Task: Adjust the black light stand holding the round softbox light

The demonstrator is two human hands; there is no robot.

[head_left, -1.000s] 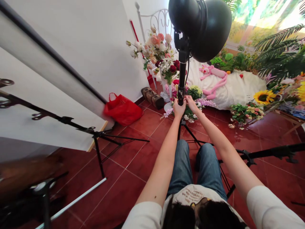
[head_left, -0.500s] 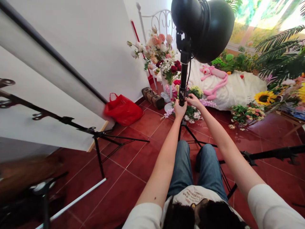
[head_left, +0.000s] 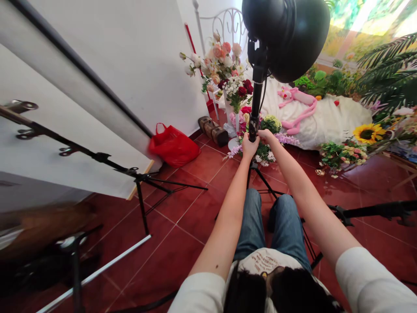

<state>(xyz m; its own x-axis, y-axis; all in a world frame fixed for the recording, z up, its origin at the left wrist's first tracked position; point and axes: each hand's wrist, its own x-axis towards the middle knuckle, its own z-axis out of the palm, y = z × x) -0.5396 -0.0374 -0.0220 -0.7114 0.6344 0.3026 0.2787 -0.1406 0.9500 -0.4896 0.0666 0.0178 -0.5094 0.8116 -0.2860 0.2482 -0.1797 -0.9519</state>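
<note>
A black studio lamp (head_left: pixel 289 39) sits on top of a black light stand (head_left: pixel 256 98), straight in front of me. My left hand (head_left: pixel 250 147) is wrapped around the stand's pole below the lamp. Against the right side of the pole, my right hand (head_left: pixel 267 136) is closed with curled fingers. Whatever small part lies under those fingers is hidden. A thin cable runs down beside the pole, and the stand's tripod legs (head_left: pixel 265 180) spread on the floor beyond my knees.
Artificial flowers (head_left: pixel 224 58) stand behind the pole. A pink plush toy (head_left: pixel 298 100) lies on white cloth (head_left: pixel 342 117). To the left are a red bag (head_left: pixel 174 145), another stand (head_left: pixel 143 177) and a white rod (head_left: pixel 114 258) on the tiles. A black pole (head_left: pixel 374 211) extends at right.
The view has turned slightly, so the surroundings sit farther right. Both hands stay at the pole. My right hand's fingers have curled in more closely against its side.
</note>
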